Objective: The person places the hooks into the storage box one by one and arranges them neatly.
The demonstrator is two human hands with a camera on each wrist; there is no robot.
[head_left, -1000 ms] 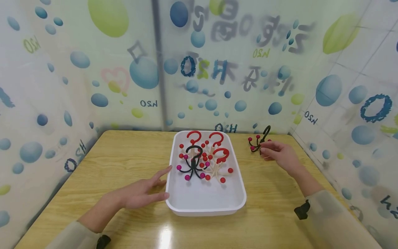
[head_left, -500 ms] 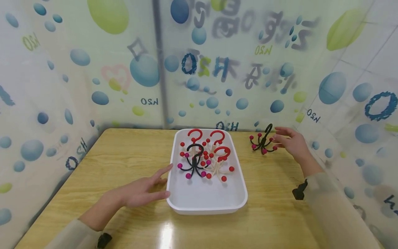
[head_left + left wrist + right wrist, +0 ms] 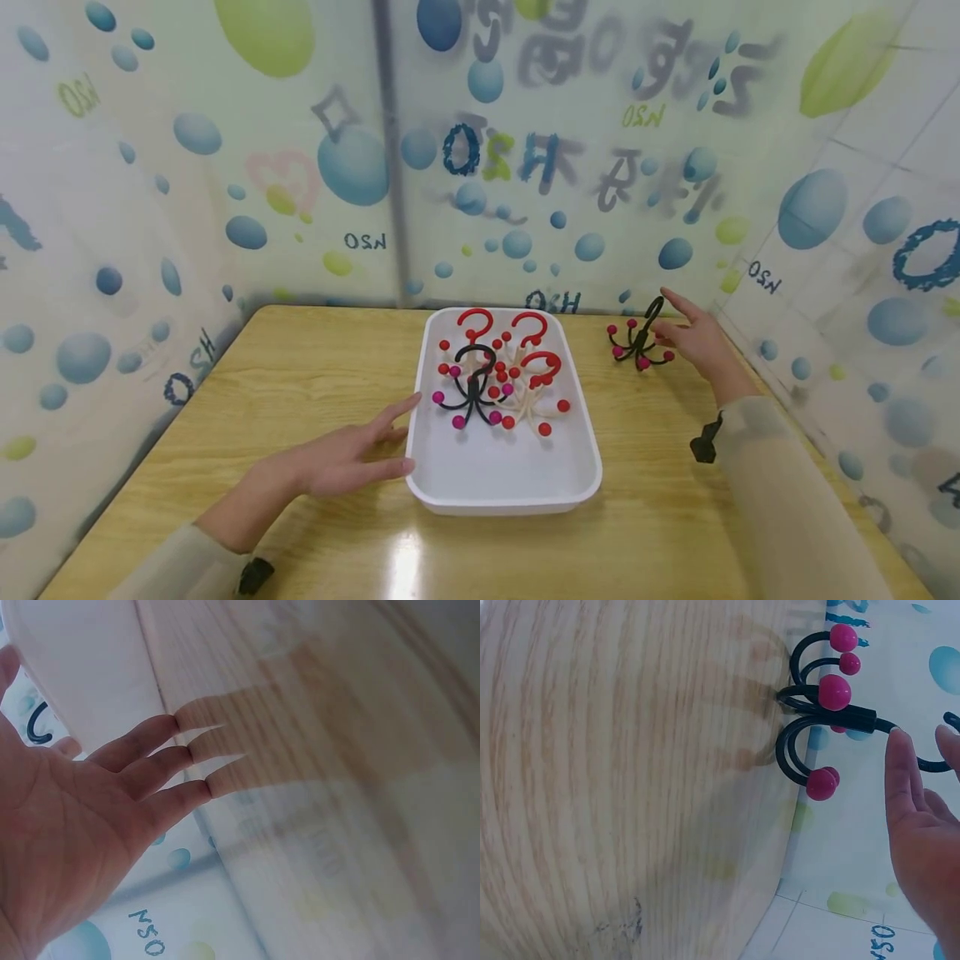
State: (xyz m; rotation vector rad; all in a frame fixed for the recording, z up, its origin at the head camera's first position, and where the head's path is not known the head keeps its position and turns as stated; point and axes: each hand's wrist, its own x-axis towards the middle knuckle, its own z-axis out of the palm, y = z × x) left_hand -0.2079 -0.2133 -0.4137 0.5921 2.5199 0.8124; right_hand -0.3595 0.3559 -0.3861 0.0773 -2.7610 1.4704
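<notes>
On the table at the back right, a black claw hanger [image 3: 640,342] with magenta ball tips stands on its curved arms, its hook pointing up. My right hand [image 3: 697,337] is at its right side, fingers extended, thumb and fingertips close about the upper stem and hook; the right wrist view shows the fingertips right at the stem. My left hand [image 3: 337,458] has its fingers spread, thumb and fingertips against the left rim of a white tray [image 3: 502,483]. In the tray stand another black claw hanger [image 3: 473,396] and three cream claw hangers [image 3: 528,404] with red hooks and red balls.
The wooden table [image 3: 315,358] backs onto a curtain [image 3: 570,192] printed with blue and green bubbles. A tiled wall [image 3: 885,208] with similar prints runs along the right side.
My right hand has gone from the black hanger's lower arms, out to its right, then back in by its hook. That hanger stays upright. My left hand keeps its place at the tray.
</notes>
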